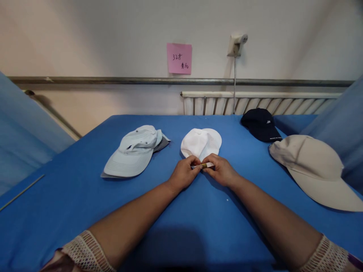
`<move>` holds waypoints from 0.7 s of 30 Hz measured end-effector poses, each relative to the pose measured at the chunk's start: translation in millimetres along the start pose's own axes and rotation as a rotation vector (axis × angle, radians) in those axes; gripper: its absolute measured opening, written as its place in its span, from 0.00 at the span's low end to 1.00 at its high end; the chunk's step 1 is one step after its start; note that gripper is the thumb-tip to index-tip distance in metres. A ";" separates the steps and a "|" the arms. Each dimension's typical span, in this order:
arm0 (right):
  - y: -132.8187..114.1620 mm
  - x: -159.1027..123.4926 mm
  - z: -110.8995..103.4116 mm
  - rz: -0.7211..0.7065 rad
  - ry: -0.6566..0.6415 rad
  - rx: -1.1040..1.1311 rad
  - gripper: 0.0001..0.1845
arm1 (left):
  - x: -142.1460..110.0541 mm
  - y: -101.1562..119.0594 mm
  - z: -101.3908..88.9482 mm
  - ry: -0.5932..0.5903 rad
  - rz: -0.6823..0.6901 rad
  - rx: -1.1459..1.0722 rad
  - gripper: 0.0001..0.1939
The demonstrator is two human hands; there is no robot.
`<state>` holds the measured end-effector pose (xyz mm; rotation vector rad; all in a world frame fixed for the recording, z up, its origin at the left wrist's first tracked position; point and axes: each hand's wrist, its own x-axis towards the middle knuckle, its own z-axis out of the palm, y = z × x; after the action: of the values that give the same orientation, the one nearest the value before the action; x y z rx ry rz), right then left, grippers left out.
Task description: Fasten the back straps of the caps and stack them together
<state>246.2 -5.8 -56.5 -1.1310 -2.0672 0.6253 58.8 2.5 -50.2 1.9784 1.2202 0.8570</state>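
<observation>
A white cap [195,141] lies at the middle of the blue-covered surface, its brim pointing away to the upper right. At its near edge is a pale strap [210,164] with a gold-coloured piece on it, perhaps a buckle. My left hand [185,172] pinches the strap's left end between thumb and fingers. My right hand [221,169] grips the other end in the same way, and the two thumbs nearly meet at the gold piece. The fingers hide part of the strap and the cap's lower edge.
Light blue caps [133,151] lie stacked at the left, over something dark grey. To the right are a black cap [261,124] and a large beige cap [314,166]. A thin stick [22,192] lies far left. Behind stand a radiator [255,102] and a wall rail [127,81].
</observation>
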 end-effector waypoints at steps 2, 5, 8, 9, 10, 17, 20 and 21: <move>-0.7 0.2 -0.2 0.001 0.004 -0.008 0.07 | -1.0 0.2 0.8 0.004 -0.014 0.009 0.07; -1.6 0.5 -0.1 0.000 0.009 -0.009 0.07 | -2.9 1.4 3.6 0.012 -0.034 -0.049 0.08; -2.5 0.4 0.7 0.002 0.007 -0.012 0.08 | -3.5 1.8 6.8 0.027 -0.063 -0.147 0.09; -2.7 0.3 1.0 0.003 0.007 -0.014 0.09 | -3.2 1.4 7.5 0.033 -0.076 -0.171 0.10; -2.8 0.1 1.3 0.004 0.008 -0.014 0.09 | -2.6 0.9 8.1 0.037 -0.087 -0.193 0.09; 0.6 -1.0 4.6 -0.003 0.010 0.014 0.10 | 2.0 -1.6 9.4 0.058 -0.142 -0.321 0.09; 1.0 -1.3 5.4 0.002 0.004 0.027 0.11 | 1.8 0.3 10.7 0.057 -0.173 -0.392 0.10; 0.4 -1.4 5.3 0.002 0.003 0.032 0.10 | 1.6 1.0 11.2 0.059 -0.182 -0.416 0.10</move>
<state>242.9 -7.3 -60.6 -1.1151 -2.0468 0.6552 68.8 1.5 -55.5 1.4981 1.1263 0.9896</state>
